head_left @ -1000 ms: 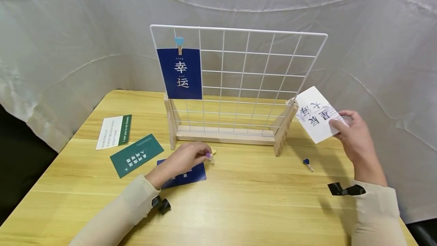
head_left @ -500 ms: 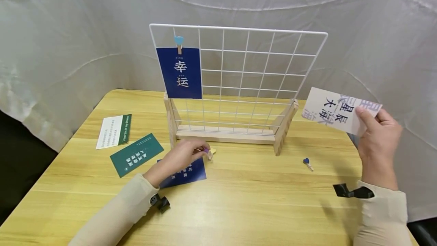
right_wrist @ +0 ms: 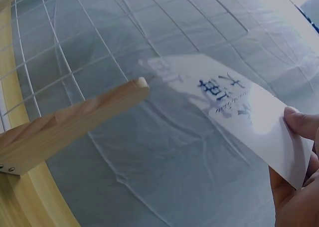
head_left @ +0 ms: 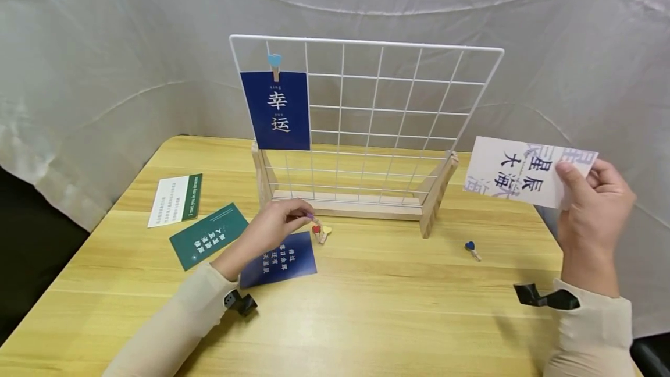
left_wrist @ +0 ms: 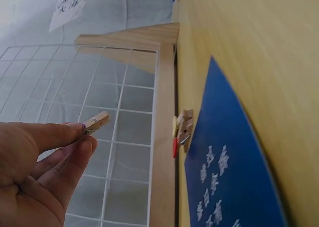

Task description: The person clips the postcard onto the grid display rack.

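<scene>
We see the left hand point(head_left: 272, 226) pinching a small wooden clothespin point(left_wrist: 96, 122) above the smooth wooden table point(head_left: 398, 307), before the white wire grid point(head_left: 366, 121). The right hand point(head_left: 594, 214) grasps a glossy white rectangular card point(head_left: 515, 172), clear of the grid's right edge.

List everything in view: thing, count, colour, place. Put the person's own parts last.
wire grid: 1, white, upright in the wooden stand at table back
blue card: 1, clipped to grid, upper left, by a blue heart peg
white card: 1, in right hand
flat cards: 3; white-green, green, blue, table left
loose pegs: 2, red and yellow, before stand
dark blue peg: 1, table right
wooden peg: 1, pinched by left hand
left hand: 1
right hand: 1
</scene>
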The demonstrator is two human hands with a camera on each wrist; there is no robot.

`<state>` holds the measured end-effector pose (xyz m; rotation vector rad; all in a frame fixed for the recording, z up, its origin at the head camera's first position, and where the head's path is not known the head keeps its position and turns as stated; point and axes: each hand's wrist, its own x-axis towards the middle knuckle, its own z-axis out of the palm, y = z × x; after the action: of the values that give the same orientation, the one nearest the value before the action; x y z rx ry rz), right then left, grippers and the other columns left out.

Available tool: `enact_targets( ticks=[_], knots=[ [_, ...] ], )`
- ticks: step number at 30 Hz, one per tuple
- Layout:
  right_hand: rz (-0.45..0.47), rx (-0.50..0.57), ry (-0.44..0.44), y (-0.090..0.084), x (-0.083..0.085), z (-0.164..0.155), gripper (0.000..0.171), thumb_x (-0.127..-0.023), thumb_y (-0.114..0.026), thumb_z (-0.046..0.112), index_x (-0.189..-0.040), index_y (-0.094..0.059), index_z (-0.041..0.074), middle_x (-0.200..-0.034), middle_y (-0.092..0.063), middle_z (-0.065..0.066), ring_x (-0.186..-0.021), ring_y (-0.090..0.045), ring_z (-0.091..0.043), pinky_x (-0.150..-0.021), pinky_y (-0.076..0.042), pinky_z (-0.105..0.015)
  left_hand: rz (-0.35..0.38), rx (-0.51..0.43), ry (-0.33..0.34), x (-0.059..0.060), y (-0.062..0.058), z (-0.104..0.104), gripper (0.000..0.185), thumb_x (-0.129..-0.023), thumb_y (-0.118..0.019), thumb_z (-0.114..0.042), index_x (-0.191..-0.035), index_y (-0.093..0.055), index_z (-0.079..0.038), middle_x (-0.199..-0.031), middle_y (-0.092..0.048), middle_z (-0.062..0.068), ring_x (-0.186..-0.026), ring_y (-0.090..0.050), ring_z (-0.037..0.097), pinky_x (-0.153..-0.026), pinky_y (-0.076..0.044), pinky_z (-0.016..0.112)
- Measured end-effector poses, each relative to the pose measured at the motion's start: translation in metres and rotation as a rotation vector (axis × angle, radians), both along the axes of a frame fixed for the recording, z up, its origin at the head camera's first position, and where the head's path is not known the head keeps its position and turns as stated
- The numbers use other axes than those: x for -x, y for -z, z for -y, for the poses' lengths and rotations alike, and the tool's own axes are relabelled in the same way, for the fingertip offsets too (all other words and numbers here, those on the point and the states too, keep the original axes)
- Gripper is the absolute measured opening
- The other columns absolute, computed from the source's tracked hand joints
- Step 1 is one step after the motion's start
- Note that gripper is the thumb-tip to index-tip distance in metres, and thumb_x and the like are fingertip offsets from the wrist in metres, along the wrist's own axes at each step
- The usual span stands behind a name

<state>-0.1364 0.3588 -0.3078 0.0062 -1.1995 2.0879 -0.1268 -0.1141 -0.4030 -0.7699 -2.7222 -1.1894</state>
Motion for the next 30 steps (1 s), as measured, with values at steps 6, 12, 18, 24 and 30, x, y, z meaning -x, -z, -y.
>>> enact_targets(
  ticks=[6, 12, 18, 24, 30],
  knots=[
    [-0.062, -0.033, -0.022, -0.003, -0.004, 0.006, 0.042, -0.069, -0.077, -0.021, -0.107, -0.060, -0.024, -0.094, -0.070, -0.027, -0.081, -0.072, -0.029, -0.071, -0.057, -0.032, 0.043, -0.026, -0.016, 0.001, -0.008, 0.004, 0.011, -0.095, -0.065, -0.010, -0.104, -0.070, -0.011, -0.097, -0.070, -0.002, -0.089, -0.067, 0.013, -0.077, -0.056, 0.027],
    [-0.072, -0.012, -0.100, -0.005, -0.005, 0.017, 0.041, -0.071, -0.072, -0.025, -0.110, -0.059, -0.024, -0.092, -0.070, -0.027, -0.078, -0.072, -0.029, -0.068, -0.056, -0.034, 0.055, -0.076, -0.028, 0.002, -0.014, 0.008, 0.010, -0.096, -0.064, -0.010, -0.102, -0.071, -0.013, -0.097, -0.070, -0.003, -0.088, -0.067, 0.014, -0.075, -0.056, 0.027],
    [0.008, -0.109, -0.143, 0.000, -0.006, 0.035, 0.039, -0.077, -0.074, -0.015, -0.114, -0.062, -0.019, -0.088, -0.072, -0.021, -0.071, -0.072, -0.024, -0.062, -0.056, -0.029, 0.035, -0.090, -0.044, 0.002, -0.017, 0.012, 0.010, -0.096, -0.064, -0.013, -0.101, -0.072, -0.015, -0.096, -0.069, -0.004, -0.084, -0.066, 0.012, -0.072, -0.055, 0.027],
    [0.094, -0.170, -0.175, 0.003, -0.008, 0.047, 0.036, -0.083, -0.074, -0.005, -0.117, -0.064, -0.012, -0.095, -0.071, -0.017, -0.075, -0.070, -0.021, -0.063, -0.057, -0.025, 0.036, -0.103, -0.083, 0.000, -0.023, 0.015, 0.010, -0.096, -0.064, -0.016, -0.104, -0.071, -0.014, -0.096, -0.069, -0.003, -0.082, -0.065, 0.013, -0.071, -0.055, 0.029],
    [0.093, -0.168, -0.293, 0.006, -0.010, 0.051, 0.033, -0.088, -0.067, -0.007, -0.121, -0.062, -0.010, -0.105, -0.070, -0.015, -0.083, -0.070, -0.021, -0.067, -0.057, -0.025, 0.024, -0.117, -0.093, 0.003, -0.035, 0.017, 0.012, -0.096, -0.065, -0.017, -0.104, -0.071, -0.011, -0.096, -0.070, -0.001, -0.080, -0.064, 0.014, -0.069, -0.055, 0.030]
  ],
)
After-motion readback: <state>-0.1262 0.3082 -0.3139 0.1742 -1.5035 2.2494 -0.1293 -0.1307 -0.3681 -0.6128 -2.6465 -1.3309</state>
